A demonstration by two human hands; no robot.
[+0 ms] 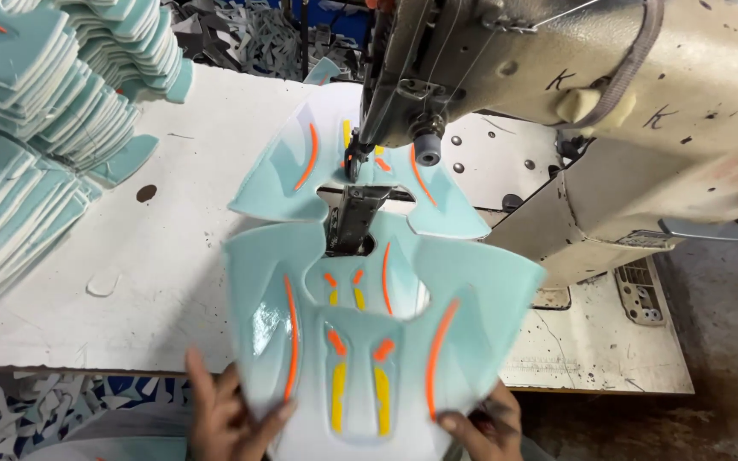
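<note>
A person is sitting at a sewing machine (574, 94), both hands holding the near edge of a pale blue shaped panel (369, 341) that is lying on the white surface (130, 282). The left hand (228, 414) is pinching the panel's lower left corner, thumb on top; the right hand (480, 423) is pinching the lower right corner in the same grip. The panel's far edge is sitting at the metal foot (354, 218) below the needle (354, 162), and a second matching panel (343, 171) is lying beyond it, under the machine head. The risk, as I judge it, is that the wide, floppy panel may be buckling or swinging sideways while held only at its near corners, so the stitching could be running off line; fingers creeping toward the needle would be another danger. The held panel is glossy and smooth, fading to white near the hands, with curved orange stripes, short yellow bars and winged sides. Stacks of similar blue pieces (36, 128) are resting at the left.
</note>
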